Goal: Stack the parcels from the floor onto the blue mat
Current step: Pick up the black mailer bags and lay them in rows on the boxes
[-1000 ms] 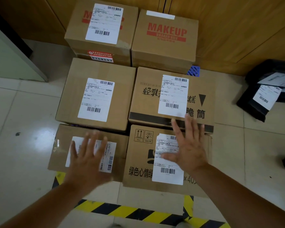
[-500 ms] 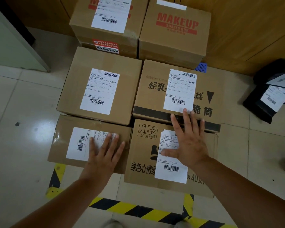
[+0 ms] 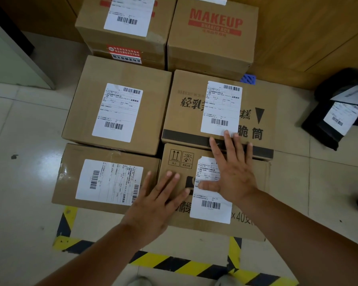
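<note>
- Six brown cardboard parcels sit packed in three rows against a wooden wall, with only a corner of the blue plastic mat (image 3: 248,79) showing behind the middle right box.
- Within the last second the left hand (image 3: 153,200) has slid right, off the near left parcel with the sideways white label (image 3: 103,178) and onto the near right carton printed with handling symbols (image 3: 213,193).
- Both hands now lie flat on that carton, fingers straight and spread, gripping nothing; the right hand (image 3: 233,172) has barely moved, its fingertips reaching the black-banded box (image 3: 217,112) behind.
- The move suggests this carton is being squared up or is about to be lifted.
- A white shipping label covers part of the carton's lid; its near edge overhangs yellow-and-black floor tape (image 3: 180,263).
</note>
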The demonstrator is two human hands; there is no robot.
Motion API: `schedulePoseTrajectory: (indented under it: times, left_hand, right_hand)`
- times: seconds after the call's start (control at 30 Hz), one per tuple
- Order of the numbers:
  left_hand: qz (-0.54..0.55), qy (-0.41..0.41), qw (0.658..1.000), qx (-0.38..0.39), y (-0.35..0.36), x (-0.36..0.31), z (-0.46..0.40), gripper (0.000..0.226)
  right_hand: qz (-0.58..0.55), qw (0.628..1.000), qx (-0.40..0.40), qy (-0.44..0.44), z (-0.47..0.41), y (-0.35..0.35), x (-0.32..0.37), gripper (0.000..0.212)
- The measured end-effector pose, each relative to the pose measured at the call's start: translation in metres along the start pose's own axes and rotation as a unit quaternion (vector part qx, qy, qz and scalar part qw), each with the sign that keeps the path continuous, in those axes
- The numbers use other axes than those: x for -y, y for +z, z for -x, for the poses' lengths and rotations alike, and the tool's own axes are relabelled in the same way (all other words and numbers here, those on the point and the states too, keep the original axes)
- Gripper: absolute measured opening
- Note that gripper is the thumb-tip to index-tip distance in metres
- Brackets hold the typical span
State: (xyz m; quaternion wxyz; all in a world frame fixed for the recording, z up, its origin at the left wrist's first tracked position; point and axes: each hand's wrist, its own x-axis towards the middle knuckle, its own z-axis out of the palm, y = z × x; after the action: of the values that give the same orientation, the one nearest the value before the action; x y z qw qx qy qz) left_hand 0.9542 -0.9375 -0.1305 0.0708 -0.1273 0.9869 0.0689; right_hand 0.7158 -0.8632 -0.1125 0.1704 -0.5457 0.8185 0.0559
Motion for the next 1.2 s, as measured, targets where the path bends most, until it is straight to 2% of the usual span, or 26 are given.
schedulePoseTrajectory:
  times: [0.17, 0.23, 0.33, 0.4, 0.57, 0.83, 1.0, 1.2]
  left_hand:
    - [0.006, 0.000, 1.000, 0.001, 0.002, 0.000, 0.001, 0.119]
    - [0.011, -0.004, 1.000, 0.004, 0.001, 0.000, 0.003, 0.120]
    - [0.015, -0.006, 1.000, 0.010, 0.001, -0.001, 0.004, 0.118]
    - [0.019, -0.003, 1.000, 0.012, 0.002, -0.002, 0.004, 0.117]
    - [0.025, -0.004, 0.999, 0.026, 0.000, -0.003, 0.001, 0.116]
    - [0.005, -0.009, 0.996, 0.089, -0.027, -0.004, 0.002, 0.118]
    - [0.007, -0.059, 0.995, 0.082, -0.086, -0.006, -0.004, 0.101]
    - [0.024, -0.134, 0.989, 0.057, -0.194, -0.006, -0.020, 0.078]
  right_hand:
    - [-0.007, 1.000, -0.025, 0.017, 0.003, -0.004, -0.004, 0.116]
    - [-0.032, 0.994, -0.050, 0.089, 0.008, -0.007, -0.012, 0.115]
    - [-0.122, 0.965, -0.051, 0.228, 0.011, -0.013, -0.029, 0.116]
    - [-0.176, 0.950, -0.027, 0.257, 0.009, -0.016, -0.038, 0.111]
    - [-0.170, 0.956, 0.001, 0.240, 0.010, -0.019, -0.039, 0.102]
    - [-0.105, 0.966, 0.041, 0.232, 0.020, -0.037, -0.041, 0.106]
    - [-0.135, 0.964, 0.013, 0.230, 0.058, -0.083, -0.030, 0.095]
    - [-0.183, 0.956, 0.009, 0.230, 0.101, -0.174, -0.012, 0.080]
